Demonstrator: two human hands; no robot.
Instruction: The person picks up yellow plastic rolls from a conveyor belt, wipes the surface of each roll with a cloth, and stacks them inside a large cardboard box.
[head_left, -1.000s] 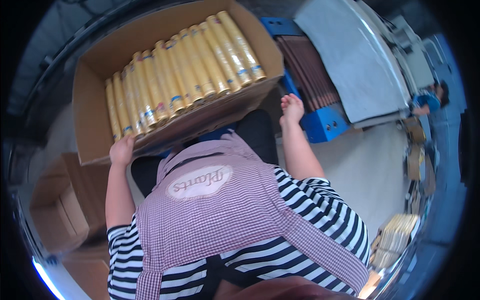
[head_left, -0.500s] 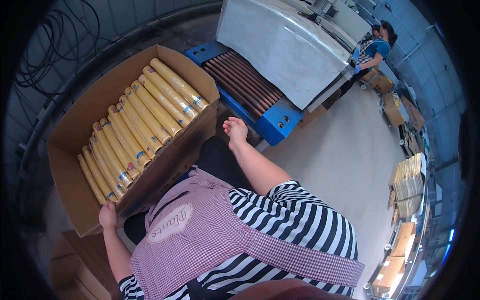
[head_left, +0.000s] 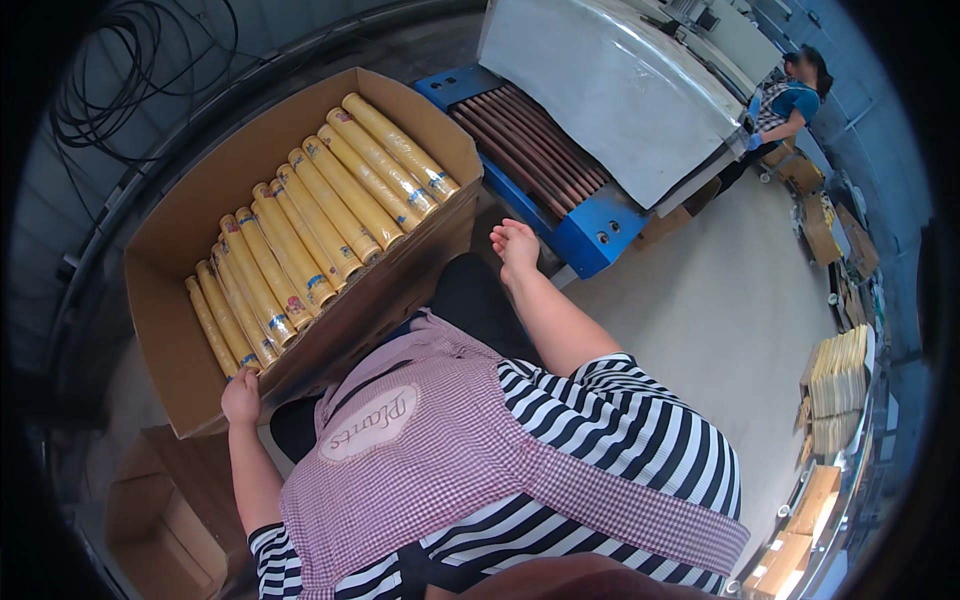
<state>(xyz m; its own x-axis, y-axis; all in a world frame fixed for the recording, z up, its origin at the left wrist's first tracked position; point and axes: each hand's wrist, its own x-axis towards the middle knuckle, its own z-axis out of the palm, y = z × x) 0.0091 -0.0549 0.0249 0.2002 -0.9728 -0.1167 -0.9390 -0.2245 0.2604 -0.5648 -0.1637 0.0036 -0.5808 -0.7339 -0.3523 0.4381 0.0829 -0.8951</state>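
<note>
Lower left: an open carton [head_left: 165, 540]. Above it: a larger carton [head_left: 163, 330] containing a row of yellow wrapped rolls [head_left: 350, 192], its near wall standing between body and rolls. The left hand [head_left: 241, 397] bends its fingers at this rim; whether it grips cannot be told. The right hand [head_left: 516, 248], half-open, hangs beside a blue-framed roller conveyor [head_left: 530, 145]. Farther right: white-sheeted machine [head_left: 620, 90], co-worker [head_left: 790, 103], pale stack [head_left: 838, 375].

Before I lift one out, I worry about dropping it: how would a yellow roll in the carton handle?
A yellow roll may feel slippery, given its glossy wrap. Its round shape suggests it could roll. Straight sides hint at stiffness.
</note>
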